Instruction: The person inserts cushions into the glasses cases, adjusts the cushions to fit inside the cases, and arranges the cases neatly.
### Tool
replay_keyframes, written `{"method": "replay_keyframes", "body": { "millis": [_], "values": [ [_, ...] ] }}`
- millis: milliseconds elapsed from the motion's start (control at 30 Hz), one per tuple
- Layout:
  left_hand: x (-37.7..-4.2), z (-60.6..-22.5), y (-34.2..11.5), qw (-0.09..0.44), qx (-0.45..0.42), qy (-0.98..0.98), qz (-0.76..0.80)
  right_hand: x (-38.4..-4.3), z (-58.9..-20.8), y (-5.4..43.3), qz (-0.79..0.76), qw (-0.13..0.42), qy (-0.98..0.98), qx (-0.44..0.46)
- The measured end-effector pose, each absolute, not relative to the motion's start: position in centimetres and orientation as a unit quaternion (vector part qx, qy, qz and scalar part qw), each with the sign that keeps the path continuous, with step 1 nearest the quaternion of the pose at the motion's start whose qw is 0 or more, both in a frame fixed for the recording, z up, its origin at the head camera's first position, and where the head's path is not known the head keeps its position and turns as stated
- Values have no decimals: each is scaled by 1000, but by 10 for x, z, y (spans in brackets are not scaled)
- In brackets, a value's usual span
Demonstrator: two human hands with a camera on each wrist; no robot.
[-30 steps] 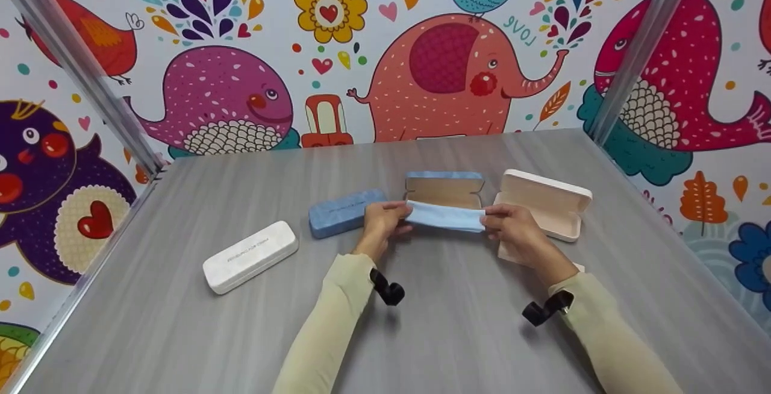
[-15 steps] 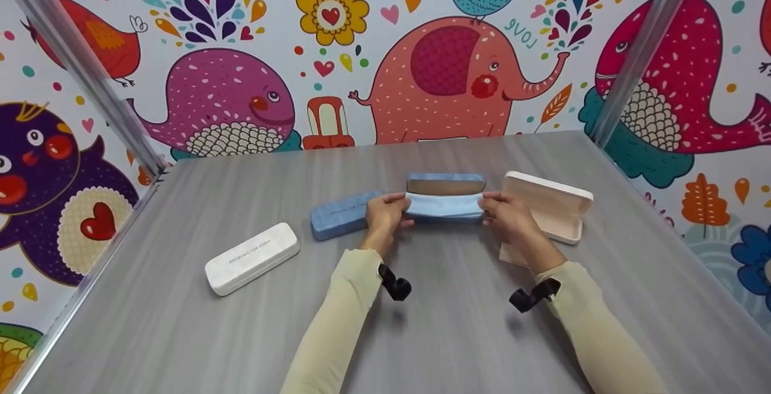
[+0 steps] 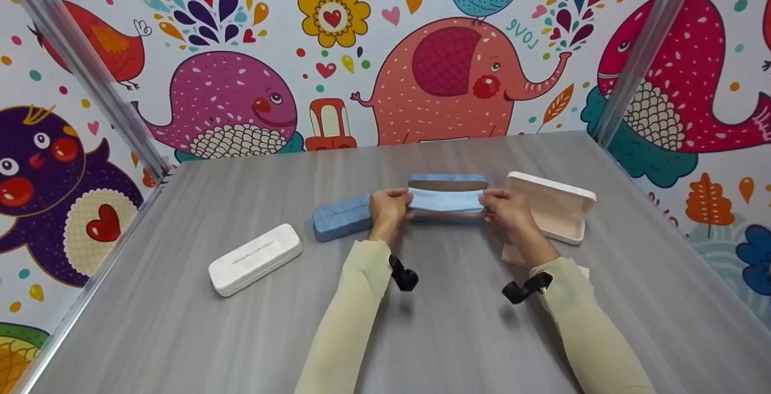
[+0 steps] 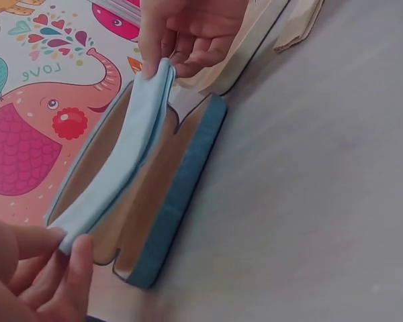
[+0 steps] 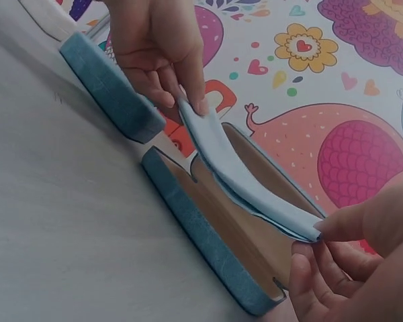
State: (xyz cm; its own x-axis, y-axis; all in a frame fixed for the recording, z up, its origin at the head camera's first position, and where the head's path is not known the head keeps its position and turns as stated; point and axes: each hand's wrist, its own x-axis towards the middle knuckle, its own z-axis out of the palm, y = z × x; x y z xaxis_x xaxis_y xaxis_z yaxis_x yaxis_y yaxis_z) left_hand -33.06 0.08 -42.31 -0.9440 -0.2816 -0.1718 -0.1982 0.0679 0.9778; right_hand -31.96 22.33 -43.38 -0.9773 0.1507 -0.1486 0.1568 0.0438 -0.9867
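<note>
A light blue cloth [image 3: 447, 200], folded into a long strip, is stretched between both hands. My left hand [image 3: 388, 213] pinches its left end between thumb and fingers, while my right hand [image 3: 511, 216] pinches the other end. Directly beneath the strip stands an open blue glasses case [image 4: 181, 194], its lid raised at the back and its tan inside showing. The wrist views show the cloth sagging a little in its middle, above the case's hollow. Beside my left hand lies a closed blue glasses case [image 3: 341, 219], partly covered by the fingers.
An open white glasses case [image 3: 551, 201] stands right of the right hand. A beige folded piece [image 3: 512, 255] lies under the right forearm. Further left on the grey table [image 3: 181, 346] rests a closed white glasses case [image 3: 256, 259]. Patterned wall panels rise behind.
Both hands have carried the cloth strip away from the body, from in front of the open blue case to over it. The cases have stayed in place.
</note>
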Motion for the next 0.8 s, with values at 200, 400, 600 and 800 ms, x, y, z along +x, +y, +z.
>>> {"method": "replay_keyframes", "body": {
  "millis": [200, 400, 600, 800],
  "values": [
    [-331, -427, 1, 28, 149, -744, -651, -323, -440, 223, -665, -18, 738, 110],
    [-335, -430, 1, 28, 138, -743, -654, -327, -443, 224, -652, -18, 751, 108],
    [-337, -437, 4, 47, 121, -738, -662, -329, -445, 227, -642, -7, 755, 128],
    [-336, -443, 5, 72, 114, -758, -638, -330, -448, 227, -632, -10, 765, 128]
  ]
}}
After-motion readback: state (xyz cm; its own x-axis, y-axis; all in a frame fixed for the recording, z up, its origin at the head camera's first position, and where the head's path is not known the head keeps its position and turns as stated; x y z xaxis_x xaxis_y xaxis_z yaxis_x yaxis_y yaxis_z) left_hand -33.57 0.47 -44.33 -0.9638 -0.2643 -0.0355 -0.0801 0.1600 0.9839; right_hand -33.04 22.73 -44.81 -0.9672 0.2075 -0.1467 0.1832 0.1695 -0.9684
